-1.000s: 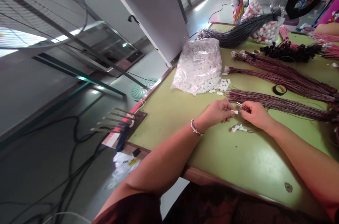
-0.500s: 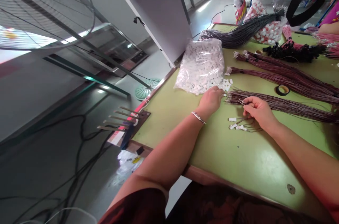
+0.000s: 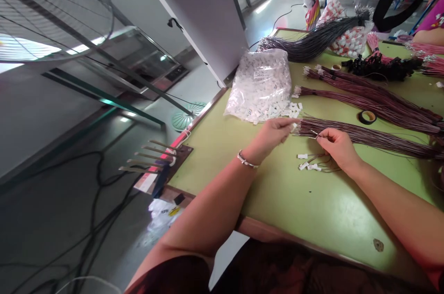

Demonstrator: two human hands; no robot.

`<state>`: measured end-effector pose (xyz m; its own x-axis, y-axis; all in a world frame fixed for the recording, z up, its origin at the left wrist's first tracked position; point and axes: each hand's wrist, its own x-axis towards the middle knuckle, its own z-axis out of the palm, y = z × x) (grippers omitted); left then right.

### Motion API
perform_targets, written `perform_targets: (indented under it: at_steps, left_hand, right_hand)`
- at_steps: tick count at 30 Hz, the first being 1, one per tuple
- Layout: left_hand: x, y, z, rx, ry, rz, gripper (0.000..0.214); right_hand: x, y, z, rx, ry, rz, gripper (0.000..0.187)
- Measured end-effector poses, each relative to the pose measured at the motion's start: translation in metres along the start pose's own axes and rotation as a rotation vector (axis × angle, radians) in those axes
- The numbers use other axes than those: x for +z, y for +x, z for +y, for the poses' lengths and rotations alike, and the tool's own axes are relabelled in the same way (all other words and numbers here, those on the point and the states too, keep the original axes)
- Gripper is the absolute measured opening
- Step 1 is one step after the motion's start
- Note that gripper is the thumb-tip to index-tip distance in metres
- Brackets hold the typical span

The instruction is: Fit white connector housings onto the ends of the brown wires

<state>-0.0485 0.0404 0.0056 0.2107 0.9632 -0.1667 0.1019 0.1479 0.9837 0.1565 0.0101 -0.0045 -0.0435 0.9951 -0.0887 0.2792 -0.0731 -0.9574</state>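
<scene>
My left hand pinches a white connector housing; my right hand, at its 3 o'clock, pinches brown wires, tips exposed, probably for access. Loose housings: left's 1 o'clock, handy.

I count one held connector, one bracelet, one black tape roll.

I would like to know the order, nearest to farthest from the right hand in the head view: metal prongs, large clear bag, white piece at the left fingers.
1. White piece: left of the right hand.
2. Clear bag: farther left, toward the back.
3. Metal prongs: farthest left.
</scene>
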Motion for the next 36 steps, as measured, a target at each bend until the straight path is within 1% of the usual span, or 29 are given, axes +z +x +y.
perform_targets:
  at_steps: [1, 2, 5, 7, 9, 13, 19, 24, 29, 36]
  left_hand:
    - [0.006, -0.003, 0.001, -0.035, -0.057, -0.047, 0.022]
    - [0.012, -0.006, 0.001, -0.076, -0.117, -0.069, 0.018]
    - [0.026, -0.008, 0.001, -0.21, -0.341, -0.078, 0.01]
    - [0.028, -0.006, 0.0, -0.266, -0.446, -0.079, 0.007]
    - [0.027, -0.005, -0.001, -0.288, -0.486, -0.084, 0.005]
    - [0.024, -0.003, -0.003, -0.295, -0.492, -0.111, 0.005]
    - [0.025, -0.003, -0.005, -0.283, -0.467, -0.08, 0.008]
    - [0.025, -0.004, -0.008, -0.249, -0.435, -0.072, 0.012]
    - [0.026, -0.003, -0.009, -0.252, -0.438, -0.085, 0.013]
    - [0.027, -0.005, -0.006, -0.262, -0.409, -0.103, 0.013]
  right_hand:
    - [0.0, 0.0, 0.0, -0.01, -0.004, 0.011, 0.016]
    - [0.0, -0.001, 0.0, -0.024, -0.011, 0.021, 0.015]
    - [0.0, -0.002, 0.0, -0.083, -0.059, 0.039, 0.014]
    - [0.002, -0.002, 0.001, -0.133, -0.106, 0.043, 0.013]
    - [0.003, -0.003, 0.002, -0.175, -0.146, 0.044, 0.012]
    - [0.003, -0.003, 0.003, -0.191, -0.184, 0.063, 0.011]
    - [0.0, -0.002, 0.003, -0.148, -0.173, 0.076, 0.013]
    - [0.001, -0.003, 0.003, -0.191, -0.209, 0.096, 0.013]
    - [0.001, -0.004, 0.002, -0.186, -0.204, 0.11, 0.014]
    - [0.001, -0.003, 0.005, -0.222, -0.237, 0.087, 0.013]
